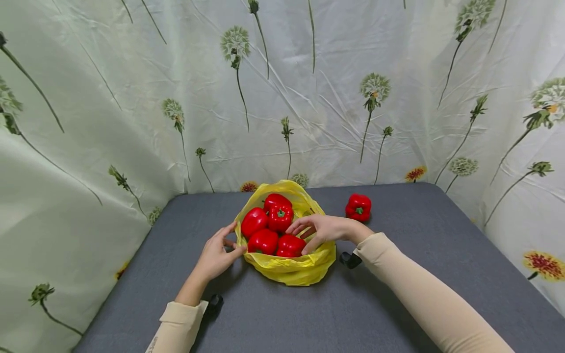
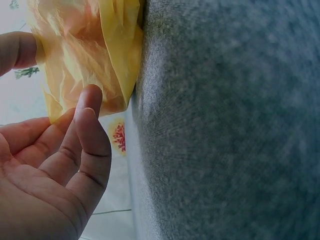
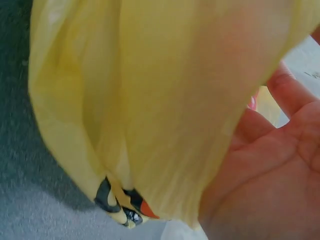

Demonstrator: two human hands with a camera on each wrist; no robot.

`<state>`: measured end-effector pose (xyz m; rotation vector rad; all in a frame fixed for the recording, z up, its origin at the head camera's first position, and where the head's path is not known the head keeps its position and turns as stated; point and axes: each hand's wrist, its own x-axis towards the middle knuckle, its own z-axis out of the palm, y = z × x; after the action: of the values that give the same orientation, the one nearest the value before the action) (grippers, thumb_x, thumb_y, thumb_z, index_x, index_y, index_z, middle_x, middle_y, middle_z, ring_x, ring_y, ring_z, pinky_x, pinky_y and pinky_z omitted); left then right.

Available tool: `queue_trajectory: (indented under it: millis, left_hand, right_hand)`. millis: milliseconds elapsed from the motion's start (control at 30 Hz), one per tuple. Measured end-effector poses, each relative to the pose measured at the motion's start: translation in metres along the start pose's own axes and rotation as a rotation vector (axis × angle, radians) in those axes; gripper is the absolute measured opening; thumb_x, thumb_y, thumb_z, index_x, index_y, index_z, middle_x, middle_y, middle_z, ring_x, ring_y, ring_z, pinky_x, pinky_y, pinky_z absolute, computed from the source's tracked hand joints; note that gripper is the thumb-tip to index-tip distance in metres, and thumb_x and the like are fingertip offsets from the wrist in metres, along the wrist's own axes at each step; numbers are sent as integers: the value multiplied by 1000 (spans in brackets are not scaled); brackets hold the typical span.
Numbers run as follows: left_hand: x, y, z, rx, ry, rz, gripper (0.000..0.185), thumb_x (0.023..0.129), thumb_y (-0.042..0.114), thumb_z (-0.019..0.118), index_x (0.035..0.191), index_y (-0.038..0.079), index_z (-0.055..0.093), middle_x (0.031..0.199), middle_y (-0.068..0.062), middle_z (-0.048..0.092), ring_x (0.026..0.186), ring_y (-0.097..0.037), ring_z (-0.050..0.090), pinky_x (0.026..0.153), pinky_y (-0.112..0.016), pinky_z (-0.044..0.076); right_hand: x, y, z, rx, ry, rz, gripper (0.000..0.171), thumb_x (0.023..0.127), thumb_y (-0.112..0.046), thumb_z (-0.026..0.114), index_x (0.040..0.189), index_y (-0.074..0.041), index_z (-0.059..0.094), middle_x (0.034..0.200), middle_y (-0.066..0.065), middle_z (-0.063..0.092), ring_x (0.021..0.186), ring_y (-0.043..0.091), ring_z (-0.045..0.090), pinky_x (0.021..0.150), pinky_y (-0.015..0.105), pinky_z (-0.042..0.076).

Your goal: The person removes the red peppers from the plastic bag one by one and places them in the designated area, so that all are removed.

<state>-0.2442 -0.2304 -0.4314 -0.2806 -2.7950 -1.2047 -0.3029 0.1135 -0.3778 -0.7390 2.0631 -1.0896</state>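
Yellow bag [image 1: 289, 267] sits on the grey table [image 1: 397, 294], mouth open. Four or five red peppers [image 1: 273, 228] lie inside it; the exact count is hard to read. One further pepper [image 1: 358, 207] stands on the table, to the right of the bag and apart from it.

Left hand [image 1: 216, 255] is at the bag's left rim; the left wrist view shows thumb and fingertips pinching the plastic. Right hand [image 1: 320, 230] lies over the bag's right rim, fingers spread and relaxed above the peppers; its grip holds nothing that can be seen.

Assessment: bagging appears mostly done. The loose pepper outside the bag remains, and the bag mouth is not closed.
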Motion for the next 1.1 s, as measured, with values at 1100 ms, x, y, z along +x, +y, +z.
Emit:
queue_trajectory:
  millis: [1100]
  left_hand:
    - [0, -2, 2, -1, -3, 2, 77, 94, 18, 81, 161, 1, 46, 147, -18, 62, 95, -17, 72, 72, -25, 47]
  right_hand:
    - [17, 1, 12, -76, 20, -20, 63, 89, -10, 84, 147, -16, 61, 152, 10, 57, 145, 32, 50, 119, 50, 45]
